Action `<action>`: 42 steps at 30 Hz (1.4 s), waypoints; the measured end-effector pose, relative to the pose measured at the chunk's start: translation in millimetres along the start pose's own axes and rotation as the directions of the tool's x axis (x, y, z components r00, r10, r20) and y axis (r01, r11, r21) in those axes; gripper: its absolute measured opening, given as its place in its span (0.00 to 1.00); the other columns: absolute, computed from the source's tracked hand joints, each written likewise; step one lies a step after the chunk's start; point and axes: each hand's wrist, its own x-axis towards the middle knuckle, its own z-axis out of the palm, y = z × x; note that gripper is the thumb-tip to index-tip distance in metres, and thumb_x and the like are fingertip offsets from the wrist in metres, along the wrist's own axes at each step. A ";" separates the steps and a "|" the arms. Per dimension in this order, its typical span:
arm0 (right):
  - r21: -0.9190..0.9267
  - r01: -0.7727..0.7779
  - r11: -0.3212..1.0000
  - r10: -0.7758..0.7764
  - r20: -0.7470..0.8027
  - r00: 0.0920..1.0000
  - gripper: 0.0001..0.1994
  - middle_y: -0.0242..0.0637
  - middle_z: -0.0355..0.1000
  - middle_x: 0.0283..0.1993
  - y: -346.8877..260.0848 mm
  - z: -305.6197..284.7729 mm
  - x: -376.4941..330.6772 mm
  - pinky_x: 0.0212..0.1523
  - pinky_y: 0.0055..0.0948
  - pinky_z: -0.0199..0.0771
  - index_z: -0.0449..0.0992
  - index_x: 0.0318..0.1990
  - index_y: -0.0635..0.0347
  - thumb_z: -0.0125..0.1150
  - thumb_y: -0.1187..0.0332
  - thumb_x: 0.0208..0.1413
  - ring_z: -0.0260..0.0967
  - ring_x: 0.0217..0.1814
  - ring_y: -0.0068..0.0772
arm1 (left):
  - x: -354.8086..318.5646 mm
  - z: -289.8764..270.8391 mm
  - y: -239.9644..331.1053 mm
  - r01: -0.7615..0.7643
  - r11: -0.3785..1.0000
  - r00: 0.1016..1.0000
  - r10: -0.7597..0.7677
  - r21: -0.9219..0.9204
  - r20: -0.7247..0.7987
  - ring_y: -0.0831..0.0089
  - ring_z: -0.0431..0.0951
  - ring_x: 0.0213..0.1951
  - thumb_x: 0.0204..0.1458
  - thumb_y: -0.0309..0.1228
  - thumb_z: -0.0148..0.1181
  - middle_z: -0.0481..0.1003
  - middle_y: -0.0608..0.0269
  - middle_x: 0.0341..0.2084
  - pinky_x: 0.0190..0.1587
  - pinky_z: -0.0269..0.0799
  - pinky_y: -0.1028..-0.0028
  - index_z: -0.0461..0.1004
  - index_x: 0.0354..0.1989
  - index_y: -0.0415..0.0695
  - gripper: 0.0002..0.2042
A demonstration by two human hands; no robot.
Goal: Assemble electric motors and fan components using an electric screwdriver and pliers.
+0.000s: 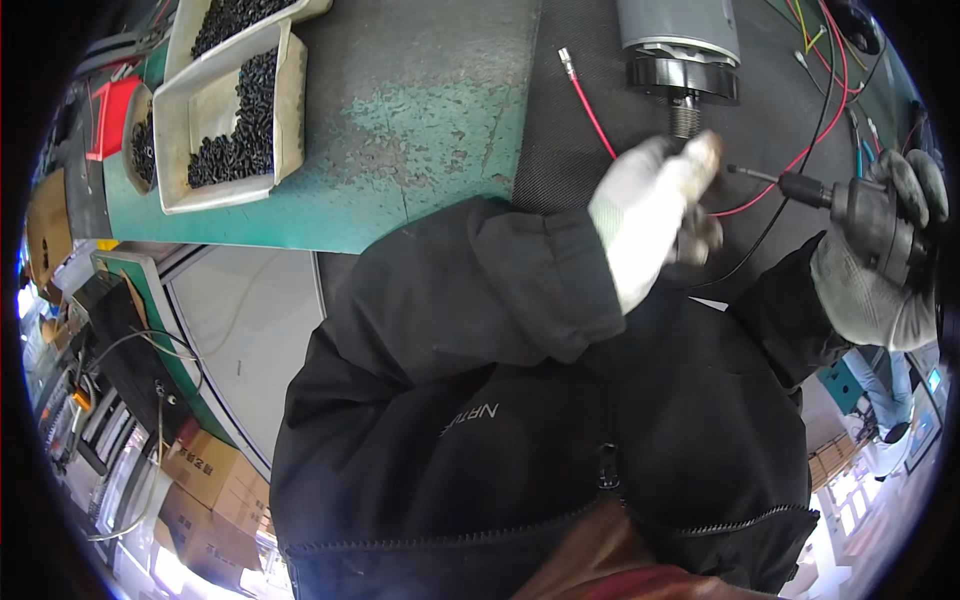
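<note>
Left hand (pixel 650 215), in a white glove: grip pressed together around a small part at the fingertips, too blurred to identify, directly below the threaded shaft of a grey motor (pixel 680 45) (black collar at its base). Right hand (pixel 885 260), in a grey glove: grip wrapped tight around a black power screwdriver (pixel 870 215), bit (pixel 750 173) pointing toward the left grip and stopping just short of it.

Red wire (pixel 590 110) with a metal terminal: above and to the left of the left grip, lying on the black mat (pixel 570 130). Further red and black wires between the two grips.

Well to the left of both grips, on the worn green desk (pixel 420 120): white trays (pixel 230 120) loaded with small black screws (pixel 250 110). Cardboard boxes (pixel 205 490) on the floor, far below-left.
</note>
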 end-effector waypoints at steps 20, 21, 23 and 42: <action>0.046 -0.020 0.999 0.029 -0.186 0.982 0.18 0.50 0.62 0.43 23.2 -5.3 8.3 0.43 0.36 0.69 0.66 0.46 0.75 0.54 0.70 0.51 0.62 0.40 0.36 | 26.0 -33.0 2.4 -0.200 0.977 0.951 0.212 -0.075 0.226 0.80 0.73 0.32 0.61 0.40 0.49 0.74 0.55 0.40 0.30 0.69 0.81 0.67 0.48 0.38 0.17; 0.027 -0.091 0.995 0.095 -0.212 0.973 0.16 0.45 0.59 0.40 23.4 4.4 8.0 0.43 0.35 0.68 0.67 0.45 0.72 0.53 0.70 0.51 0.60 0.41 0.35 | 25.0 -31.2 4.7 -0.230 0.970 0.963 0.217 0.071 0.162 0.80 0.73 0.33 0.61 0.40 0.50 0.74 0.55 0.40 0.31 0.69 0.82 0.66 0.49 0.36 0.18; -0.049 -0.050 0.998 0.036 -0.246 0.969 0.16 0.45 0.59 0.41 27.9 7.7 7.5 0.42 0.34 0.68 0.66 0.46 0.72 0.53 0.70 0.51 0.60 0.41 0.35 | 24.6 -29.9 3.9 -0.256 0.963 0.955 0.240 0.080 0.173 0.80 0.73 0.33 0.61 0.39 0.50 0.74 0.54 0.40 0.31 0.70 0.81 0.65 0.50 0.34 0.19; -0.057 -0.275 0.960 0.274 -0.016 0.962 0.16 0.51 0.65 0.47 41.6 12.7 4.2 0.41 0.46 0.71 0.68 0.50 0.68 0.44 0.66 0.60 0.65 0.51 0.47 | 21.3 -19.9 18.8 -0.306 0.816 0.951 0.284 0.490 0.121 0.80 0.74 0.21 0.60 0.32 0.52 0.74 0.59 0.20 0.25 0.71 0.81 0.68 0.47 0.28 0.16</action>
